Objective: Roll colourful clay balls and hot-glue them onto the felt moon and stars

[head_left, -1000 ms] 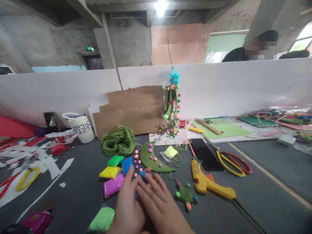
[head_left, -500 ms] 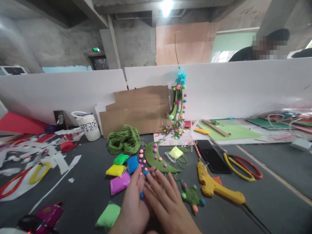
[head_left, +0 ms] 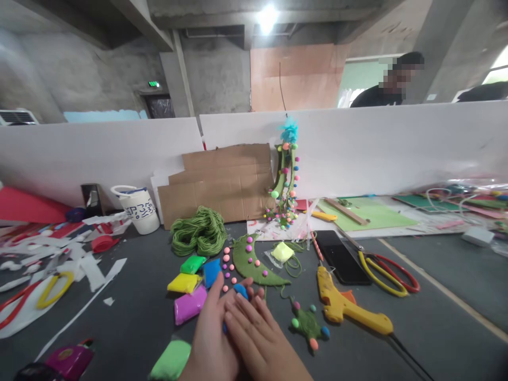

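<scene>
My left hand (head_left: 214,338) is palm up, its fingers slightly curled around blue clay (head_left: 241,290) near the fingertips. Flat across the left palm lies my right hand (head_left: 264,333), its fingers stretched out and covering most of what is there. A second bit of blue clay shows at the edge between the palms. Beyond the hands lies a green crescent (head_left: 254,262) dotted with purple and pink balls. Small pink balls (head_left: 226,258) line up beside it. To the right rests a green yarn star (head_left: 308,323) with coloured balls on its points.
Clay packets in yellow (head_left: 183,283), purple (head_left: 190,305) and light green (head_left: 171,361) lie left of the hands. On the right are a yellow glue gun (head_left: 353,309), a black phone (head_left: 344,258) and scissors (head_left: 389,272). Green yarn (head_left: 198,231) sits behind.
My right hand has slid over the left palm and its fingers have drawn closer together. The blue bit between the palms is now mostly covered; more blue shows at the left fingertips.
</scene>
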